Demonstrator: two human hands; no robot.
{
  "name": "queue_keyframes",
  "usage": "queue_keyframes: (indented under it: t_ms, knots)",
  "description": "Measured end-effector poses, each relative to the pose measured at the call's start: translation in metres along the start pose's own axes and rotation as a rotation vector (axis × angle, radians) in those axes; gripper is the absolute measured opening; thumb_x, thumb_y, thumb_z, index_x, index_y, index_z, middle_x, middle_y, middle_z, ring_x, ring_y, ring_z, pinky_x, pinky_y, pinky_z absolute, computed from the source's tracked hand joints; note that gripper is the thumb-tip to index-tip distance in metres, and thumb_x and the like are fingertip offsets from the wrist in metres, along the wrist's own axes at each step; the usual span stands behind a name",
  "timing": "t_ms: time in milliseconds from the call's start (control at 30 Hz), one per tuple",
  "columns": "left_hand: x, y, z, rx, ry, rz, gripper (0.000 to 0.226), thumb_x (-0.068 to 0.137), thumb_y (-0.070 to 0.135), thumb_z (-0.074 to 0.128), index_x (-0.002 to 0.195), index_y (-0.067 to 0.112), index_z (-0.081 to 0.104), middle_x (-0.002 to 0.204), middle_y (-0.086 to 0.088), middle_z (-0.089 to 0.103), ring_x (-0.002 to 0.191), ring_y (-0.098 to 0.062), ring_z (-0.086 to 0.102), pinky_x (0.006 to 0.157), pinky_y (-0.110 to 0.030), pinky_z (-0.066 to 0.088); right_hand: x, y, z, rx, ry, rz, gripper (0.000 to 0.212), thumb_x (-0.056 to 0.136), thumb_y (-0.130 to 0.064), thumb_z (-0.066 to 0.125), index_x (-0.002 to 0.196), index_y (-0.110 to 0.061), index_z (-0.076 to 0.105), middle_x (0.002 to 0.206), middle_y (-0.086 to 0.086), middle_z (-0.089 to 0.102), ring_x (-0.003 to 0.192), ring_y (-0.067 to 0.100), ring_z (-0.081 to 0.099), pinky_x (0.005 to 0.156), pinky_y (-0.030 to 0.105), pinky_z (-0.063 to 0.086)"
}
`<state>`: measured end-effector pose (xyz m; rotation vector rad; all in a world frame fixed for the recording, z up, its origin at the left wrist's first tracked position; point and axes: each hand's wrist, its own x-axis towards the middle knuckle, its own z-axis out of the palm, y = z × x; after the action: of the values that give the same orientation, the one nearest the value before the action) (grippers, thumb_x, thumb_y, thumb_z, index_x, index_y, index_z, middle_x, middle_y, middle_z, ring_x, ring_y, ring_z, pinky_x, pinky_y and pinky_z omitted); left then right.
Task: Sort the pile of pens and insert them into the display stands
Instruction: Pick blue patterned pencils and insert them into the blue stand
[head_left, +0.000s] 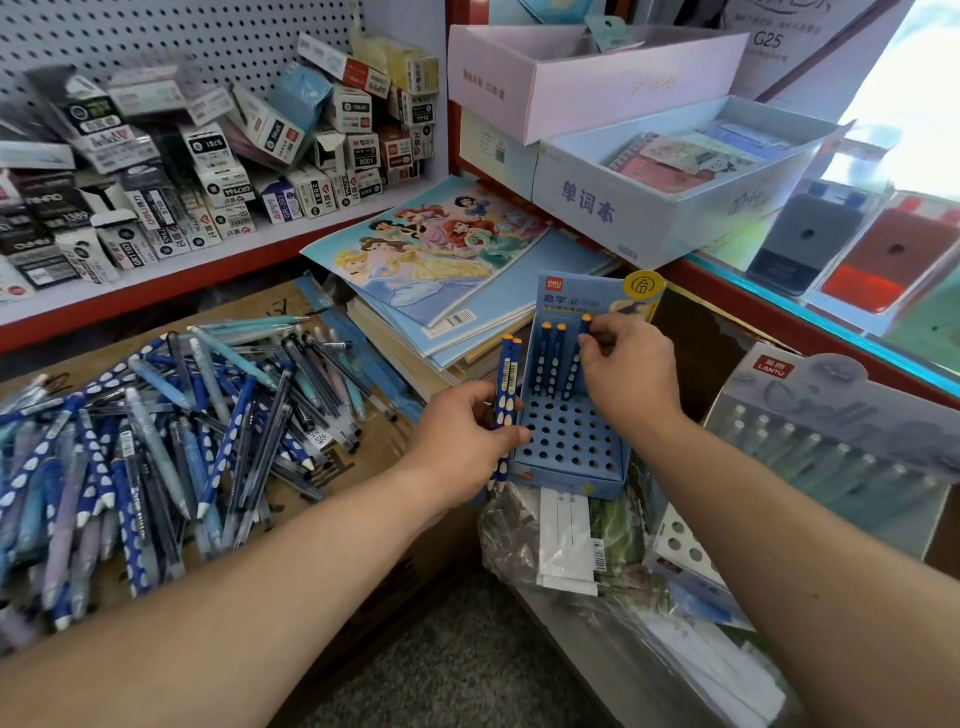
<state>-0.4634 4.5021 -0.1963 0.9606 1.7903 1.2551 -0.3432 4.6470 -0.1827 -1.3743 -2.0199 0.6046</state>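
Pens (156, 441) lie heaped on cardboard (249, 317), left of the blue display stand (571, 447); two seated pens (550, 358) stand in its back row. Our right hand (628, 374) pinches a third pen (577, 358) there, and our left hand (462, 447) grips two spares (506, 384) beside the stand's wall. Risks, we judge: a slanted pen misses its hole, or the stand, which seems perched on loose packets (561, 545), tips.

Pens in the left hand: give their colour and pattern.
The pens are dark blue with white oval spots, orange tips; head view.

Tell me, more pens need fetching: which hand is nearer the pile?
Left. The left hand, gripping two pens, is just right of the pile; the right hand is farther right, over the stand.
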Motion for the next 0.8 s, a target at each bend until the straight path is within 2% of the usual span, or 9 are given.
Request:
queue_keyframes:
  t_ms: [167, 233, 300, 400, 600, 700, 800]
  knots:
    - [0.000, 0.000, 0.001, 0.001, -0.007, -0.002, 0.024, 0.086, 0.008, 0.078, 0.106, 0.019, 0.069, 0.093, 0.000, 0.071, 0.091, -0.018, 0.071, 0.082, -0.036, 0.061, -0.005, 0.003, 0.002, -0.051, -0.058, -0.024, 0.024, 0.099, -0.016, 0.052, 0.112, -0.019, 0.073, 0.102, 0.000, 0.071, 0.092, 0.019, 0.066, 0.075, 0.029, 0.049]
    - [0.000, 0.000, 0.001, 0.007, -0.011, 0.001, 0.025, 0.086, 0.008, 0.078, 0.107, 0.018, 0.070, 0.095, -0.001, 0.072, 0.091, -0.019, 0.071, 0.083, -0.037, 0.061, -0.005, 0.002, 0.000, 0.002, -0.076, 0.006, 0.026, 0.097, -0.016, 0.055, 0.119, -0.017, 0.069, 0.098, -0.005, 0.066, 0.091, 0.016, 0.064, 0.075, 0.028, 0.047]
    - [0.000, 0.000, 0.001, 0.008, -0.014, 0.003, 0.025, 0.086, 0.008, 0.078, 0.107, 0.018, 0.070, 0.095, -0.001, 0.073, 0.091, -0.019, 0.071, 0.083, -0.036, 0.061, -0.005, 0.000, -0.001, 0.053, -0.088, 0.017, 0.028, 0.096, -0.020, 0.062, 0.124, -0.016, 0.066, 0.095, -0.009, 0.063, 0.090, 0.013, 0.064, 0.078, 0.030, 0.051]
    - [0.000, 0.000, 0.001, 0.009, -0.019, 0.008, 0.025, 0.086, 0.008, 0.077, 0.108, 0.017, 0.070, 0.094, -0.001, 0.072, 0.090, -0.017, 0.070, 0.079, -0.030, 0.060, -0.005, 0.002, 0.000, 0.055, -0.057, -0.012, 0.023, 0.095, -0.030, 0.069, 0.115, -0.018, 0.070, 0.095, -0.006, 0.068, 0.088, 0.013, 0.065, 0.079, 0.032, 0.055]
    - [-0.002, -0.001, -0.001, 0.003, -0.018, 0.004, 0.022, 0.087, 0.008, 0.077, 0.101, 0.022, 0.068, 0.090, 0.002, 0.071, 0.086, -0.017, 0.071, 0.073, -0.028, 0.060, 0.001, 0.007, 0.009, 0.019, -0.045, 0.019, 0.017, 0.095, -0.031, 0.068, 0.104, -0.018, 0.074, 0.085, 0.000, 0.072, 0.078, 0.020, 0.070, 0.078, 0.043, 0.061]
    - [-0.002, -0.001, -0.001, 0.012, -0.014, 0.003, 0.021, 0.087, 0.009, 0.077, 0.098, 0.023, 0.068, 0.088, 0.002, 0.071, 0.085, -0.018, 0.071, 0.073, -0.030, 0.061, 0.003, 0.007, 0.012, -0.013, -0.063, 0.034, 0.018, 0.096, -0.032, 0.066, 0.104, -0.018, 0.074, 0.084, 0.002, 0.072, 0.077, 0.021, 0.070, 0.077, 0.043, 0.061]
    - [-0.003, 0.000, 0.000, 0.010, -0.013, 0.002, 0.021, 0.087, 0.009, 0.077, 0.098, 0.024, 0.067, 0.087, 0.002, 0.070, 0.083, -0.016, 0.070, 0.069, -0.026, 0.059, 0.001, 0.004, 0.009, -0.070, -0.081, 0.035, 0.019, 0.096, -0.034, 0.066, 0.102, -0.016, 0.071, 0.087, 0.003, 0.072, 0.080, 0.021, 0.069, 0.079, 0.042, 0.060]
